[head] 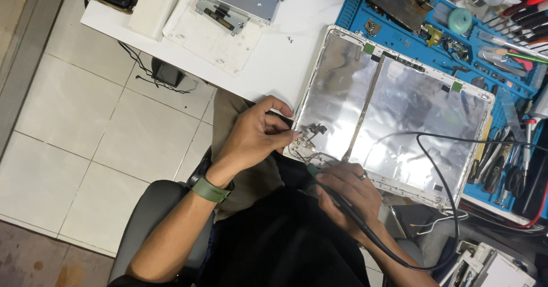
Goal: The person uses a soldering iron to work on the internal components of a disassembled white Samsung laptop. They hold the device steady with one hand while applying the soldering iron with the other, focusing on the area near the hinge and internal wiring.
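Observation:
A white laptop lid shell [399, 101] with a shiny silver foil lining lies on the table, partly over a blue work mat. My left hand [254, 135], with a green wristband, pinches a thin wire beside the metal hinge [313, 131] at the shell's near corner. My right hand [348, 193], wearing a ring, grips a dark pen-shaped soldering iron [337, 193]; its tip points at that same corner. Its black cord [445, 178] loops over the shell.
The blue mat [357, 13] holds tweezers, screwdrivers, pliers and small parts along the right. A white laptop base part [217, 27] with a metal drive lies at the table's far left. Tiled floor and a black chair sit below.

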